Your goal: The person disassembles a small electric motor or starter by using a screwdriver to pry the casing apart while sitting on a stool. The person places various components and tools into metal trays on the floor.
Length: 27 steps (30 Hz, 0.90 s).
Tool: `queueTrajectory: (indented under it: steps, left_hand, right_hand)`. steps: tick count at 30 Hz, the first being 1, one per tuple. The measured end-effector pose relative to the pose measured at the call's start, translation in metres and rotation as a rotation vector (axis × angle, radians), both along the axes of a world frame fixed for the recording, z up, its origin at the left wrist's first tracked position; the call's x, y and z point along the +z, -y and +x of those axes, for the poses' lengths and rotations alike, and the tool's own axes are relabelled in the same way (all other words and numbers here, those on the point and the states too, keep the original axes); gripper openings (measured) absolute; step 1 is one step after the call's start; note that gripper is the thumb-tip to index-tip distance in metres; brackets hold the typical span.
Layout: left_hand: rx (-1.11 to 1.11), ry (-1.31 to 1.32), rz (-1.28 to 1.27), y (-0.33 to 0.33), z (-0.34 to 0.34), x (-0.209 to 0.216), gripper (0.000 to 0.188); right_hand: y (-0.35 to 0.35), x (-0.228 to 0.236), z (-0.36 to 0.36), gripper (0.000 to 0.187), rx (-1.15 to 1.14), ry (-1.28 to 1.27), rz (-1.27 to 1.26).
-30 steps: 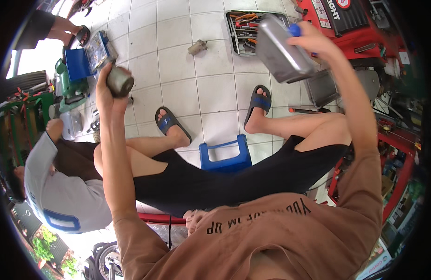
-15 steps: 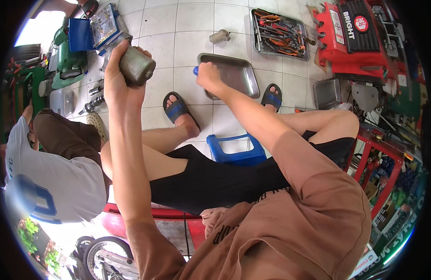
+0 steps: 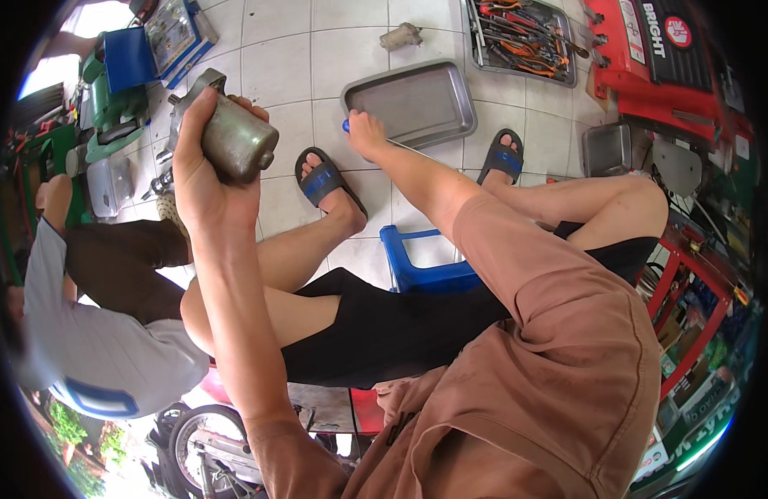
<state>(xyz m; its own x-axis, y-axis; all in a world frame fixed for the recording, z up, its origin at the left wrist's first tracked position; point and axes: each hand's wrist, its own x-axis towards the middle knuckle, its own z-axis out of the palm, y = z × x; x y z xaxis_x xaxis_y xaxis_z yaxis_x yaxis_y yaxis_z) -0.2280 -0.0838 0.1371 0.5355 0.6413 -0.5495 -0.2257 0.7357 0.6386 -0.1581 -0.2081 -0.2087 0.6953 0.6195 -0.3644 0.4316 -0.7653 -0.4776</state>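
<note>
My left hand [image 3: 205, 158] is raised and wrapped around a grey cylindrical starter motor [image 3: 241, 141]. Its rounded end with a small stub points right, and a mounting lug shows past my fingers. My right hand [image 3: 367, 137] is a closed fist near the front left corner of a shallow metal tray [image 3: 417, 100]. From the fist pokes the blue end of a screwdriver handle [image 3: 347, 125], and a thin metal shaft shows along my wrist; its tip is hidden. A second, smaller metal cylinder [image 3: 400, 37] lies on the tiles beyond the tray.
A tray of pliers and other hand tools [image 3: 525, 41] lies far right, beside a red tool chest [image 3: 675, 62]. A blue plastic stool [image 3: 425, 262] stands between my legs. At left are a seated person [image 3: 110, 333], a green bench grinder [image 3: 114, 104] and an open blue case [image 3: 155, 50].
My view has shifted, so the floor items sit differently. The starter motor has turned slightly in my left hand. My right fist has moved from over the tray to its near left corner.
</note>
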Motion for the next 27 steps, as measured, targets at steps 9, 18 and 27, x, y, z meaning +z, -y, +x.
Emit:
queueTrajectory:
  steps: [9, 18, 27]
  left_hand:
    - [-0.2, -0.041, 0.046, 0.019, 0.024, -0.011, 0.018]
    - [-0.318, -0.04, 0.057, 0.041, 0.063, -0.028, 0.018]
    - [-0.585, -0.041, 0.1, 0.06, 0.064, -0.082, 0.017]
  right_hand:
    - [0.017, 0.079, 0.094, 0.019, 0.001, 0.014, 0.256]
    - [0.124, 0.33, 0.167, 0.03, -0.024, 0.35, 0.329]
    - [0.229, 0.299, 0.057, 0.013, -0.743, -0.525, 1.077]
